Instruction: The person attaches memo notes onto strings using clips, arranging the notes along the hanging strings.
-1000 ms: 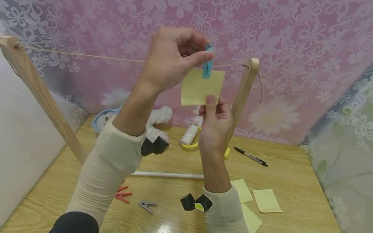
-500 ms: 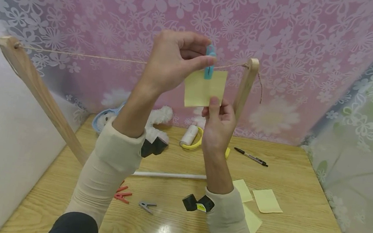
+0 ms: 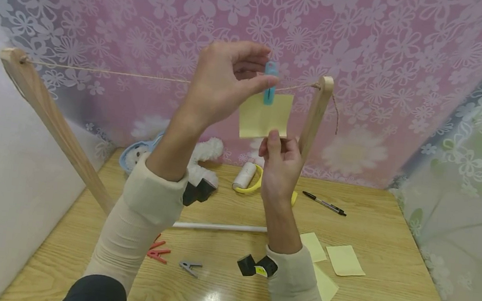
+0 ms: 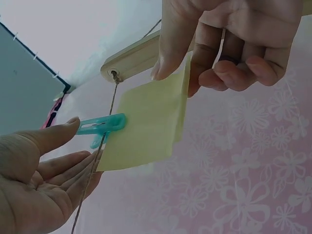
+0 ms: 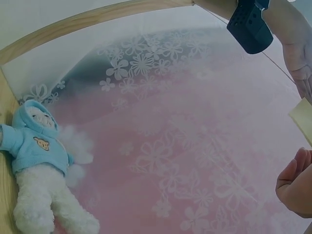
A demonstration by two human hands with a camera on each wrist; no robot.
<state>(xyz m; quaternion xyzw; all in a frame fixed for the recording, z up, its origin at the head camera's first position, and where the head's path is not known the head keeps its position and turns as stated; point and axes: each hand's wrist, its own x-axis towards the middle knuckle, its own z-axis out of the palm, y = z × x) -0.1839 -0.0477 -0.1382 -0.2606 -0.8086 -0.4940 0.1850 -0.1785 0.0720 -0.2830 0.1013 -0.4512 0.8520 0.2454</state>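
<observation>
A light-blue clothespin clamps the upper edge of a yellow sticky note at the twine. My left hand is around the clothespin's handles. In the left wrist view its thumb touches the end of one handle, and its fingers extend below, apart from the other handle. My right hand pinches the note's lower edge between thumb and fingers, also seen in the left wrist view. In the right wrist view only part of the note shows.
Twine runs between two wooden posts. On the table lie a grey clothespin, red clothespins, loose sticky notes, a pen and a white roll by a yellow-handled item. A plush toy sits behind.
Both hands and the note have shifted slightly right. The clothespin sits a little lower against the left fingers, which have loosened from its handles. The right hand keeps its pinch on the note.
</observation>
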